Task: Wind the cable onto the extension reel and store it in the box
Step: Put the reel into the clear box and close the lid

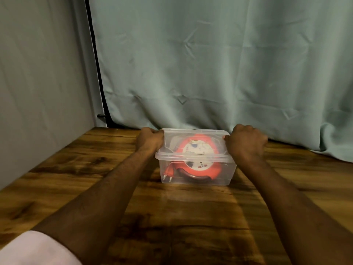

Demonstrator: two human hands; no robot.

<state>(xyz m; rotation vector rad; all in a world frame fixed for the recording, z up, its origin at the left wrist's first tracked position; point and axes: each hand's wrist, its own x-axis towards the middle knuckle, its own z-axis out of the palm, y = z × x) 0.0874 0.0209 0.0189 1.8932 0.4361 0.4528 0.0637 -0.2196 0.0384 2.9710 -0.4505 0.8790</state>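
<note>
A clear plastic box (196, 179) stands on the wooden table near the curtain, with its clear lid (194, 133) on top. Inside lies the red extension reel (198, 165) with a white socket face and a black handle; its red plug (168, 172) points down at the box's front left corner. My left hand (150, 139) grips the lid's left edge with curled fingers. My right hand (246, 143) grips the lid's right edge the same way.
The wooden table (172, 217) stretches toward me, with its left edge against a grey wall (38, 92). A pale green curtain (219, 64) hangs right behind the box. A pale sleeve (34, 249) shows at the bottom left.
</note>
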